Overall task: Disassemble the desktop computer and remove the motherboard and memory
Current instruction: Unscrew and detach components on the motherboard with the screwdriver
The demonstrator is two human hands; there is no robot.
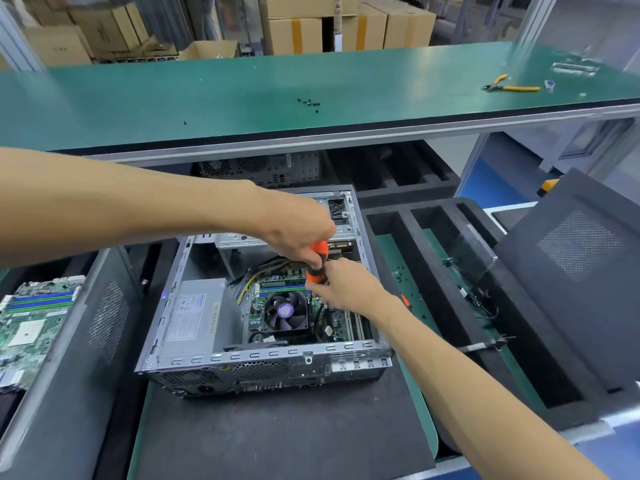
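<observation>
Orange-black screwdriver point(317, 263) held two-handed: left hand point(298, 226) clamped round handle top, right hand point(341, 287) pinching lower grip, likely steadying tip. Directly below grip: motherboard point(277, 306) seated in open case point(242, 358), memory point(282, 287) in slots beside fan point(285, 311). Tip hidden; probably on board screw.

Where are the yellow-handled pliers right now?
In the head view, the yellow-handled pliers lie far right on the green upper shelf, well beyond the open computer case.

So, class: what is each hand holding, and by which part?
Left hand grips the screwdriver by its handle top; right hand pinches its lower handle.
</observation>
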